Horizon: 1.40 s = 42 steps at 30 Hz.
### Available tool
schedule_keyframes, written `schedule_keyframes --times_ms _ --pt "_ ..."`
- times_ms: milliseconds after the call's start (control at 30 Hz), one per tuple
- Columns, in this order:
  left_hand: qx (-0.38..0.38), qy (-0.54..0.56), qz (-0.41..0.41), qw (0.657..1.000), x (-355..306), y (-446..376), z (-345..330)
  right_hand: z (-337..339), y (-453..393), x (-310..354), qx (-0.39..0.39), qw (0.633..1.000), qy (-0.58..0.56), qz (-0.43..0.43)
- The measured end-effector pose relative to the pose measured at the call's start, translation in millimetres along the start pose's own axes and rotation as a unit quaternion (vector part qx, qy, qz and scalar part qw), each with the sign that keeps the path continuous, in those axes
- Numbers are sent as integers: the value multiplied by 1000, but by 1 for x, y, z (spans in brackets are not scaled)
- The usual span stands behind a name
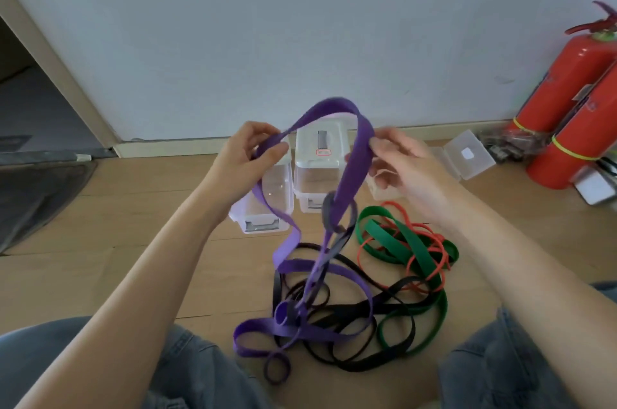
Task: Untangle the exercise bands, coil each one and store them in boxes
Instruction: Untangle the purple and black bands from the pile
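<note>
A small red-framed label [323, 152] on the middle clear box [319, 175] is unreadable, while both hands, left hand [247, 155] and right hand [404, 165], pinch the flat purple band [334, 108] arched above the tangled bands on the floor [167, 208].

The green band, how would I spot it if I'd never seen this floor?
Start at the red extinguishers by the wall on the right, then look down to the tangle on the wooden floor. The green band lies on the tangle's right side, wide and flat, laced with a thin red band.
</note>
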State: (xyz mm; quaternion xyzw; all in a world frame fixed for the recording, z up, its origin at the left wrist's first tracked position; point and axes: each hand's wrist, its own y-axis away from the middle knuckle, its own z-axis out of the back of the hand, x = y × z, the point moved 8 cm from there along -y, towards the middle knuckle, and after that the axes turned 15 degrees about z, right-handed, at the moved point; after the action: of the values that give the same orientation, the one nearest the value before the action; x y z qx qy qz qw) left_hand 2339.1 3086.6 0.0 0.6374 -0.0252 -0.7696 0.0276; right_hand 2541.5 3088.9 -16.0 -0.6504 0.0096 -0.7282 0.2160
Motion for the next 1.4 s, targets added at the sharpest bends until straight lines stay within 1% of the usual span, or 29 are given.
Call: schedule_keyframes --times_ms 67,100,133,167,200,233,300,400,467,533,600,633,700,767,800,867,933,1000,1033,1067,1100,1133,1167,1200,1233,1267,1300,1367,1400 --pt "40 -20 13 999 9 0 -14 -26 5 0 131 990 51 -23" --pt "55 -27 14 998 11 0 -19 -34 10 -6 177 979 95 -29" --pt "63 -32 15 997 11 1 -22 -32 9 -8 166 979 115 -36" --pt "66 -38 15 997 10 1 -22 -21 5 -5 104 988 103 -42" --pt "70 -48 15 996 10 1 -23 -7 1 0 25 997 68 -30" --pt "78 -62 15 995 12 2 -25 2 -2 9 -25 999 29 -2" --pt "124 -73 21 989 18 8 -42 1 -6 23 -24 998 -32 45" --pt "244 -19 74 967 37 27 -88 -12 -9 36 -11 986 -133 95" --pt "290 -16 114 950 51 34 -105 -3 -12 37 -63 974 -199 88" --pt "318 -58 126 938 63 37 -110 12 -14 33 -128 959 -244 68" --pt "291 -130 117 940 70 34 -106 20 -11 24 -139 972 -184 37" --pt "244 -158 110 951 70 28 -98 22 -8 16 -125 986 -113 8" --pt "99 -152 98 979 63 13 -70 22 1 -3 -79 993 4 -87" --pt "-23 -124 43 991 44 2 -40 12 14 -21 -8 984 23 -179" --pt "-39 -145 12 989 34 -1 -35 4 19 -24 36 981 21 -191" --pt "-2 -235 -25 972 25 -2 -48 -17 24 -17 110 980 -25 -161" --pt "49 -339 -13 939 34 1 -65 -33 26 -6 178 973 -88 -120" --pt "63 -425 17 903 51 4 -68 -40 30 1 249 948 -155 -125" --pt "59 -466 25 882 59 6 -66 -39 32 2 265 937 -172 -146" --pt "50 -502 23 863 63 7 -64 -36 33 -1 261 938 -157 -168" --pt "44 -529 12 848 65 9 -64 -32 33 -8 241 948 -102 -179" --pt "46 -541 -13 839 63 11 -67 -25 31 -17 226 959 1 -172" --pt "56 -546 -43 835 60 14 -73 -21 29 -25 232 948 152 -155" --pt "70 -550 -66 829 57 17 -80 -18 29 -32 260 900 320 -145" --pt "83 -557 -79 823 55 19 -85 -17 31 -40 293 835 444 -141" --pt "96 -568 -85 813 54 20 -89 -17 32 -46 312 797 498 -144" --pt "109 -580 -86 803 54 19 -92 -18 32 -48 307 805 487 -145" --pt "124 -587 -75 796 55 18 -94 -21 26 -37 268 879 375 -119" --pt "125 -579 -71 803 54 18 -95 -26 25 -32 263 903 324 -101"
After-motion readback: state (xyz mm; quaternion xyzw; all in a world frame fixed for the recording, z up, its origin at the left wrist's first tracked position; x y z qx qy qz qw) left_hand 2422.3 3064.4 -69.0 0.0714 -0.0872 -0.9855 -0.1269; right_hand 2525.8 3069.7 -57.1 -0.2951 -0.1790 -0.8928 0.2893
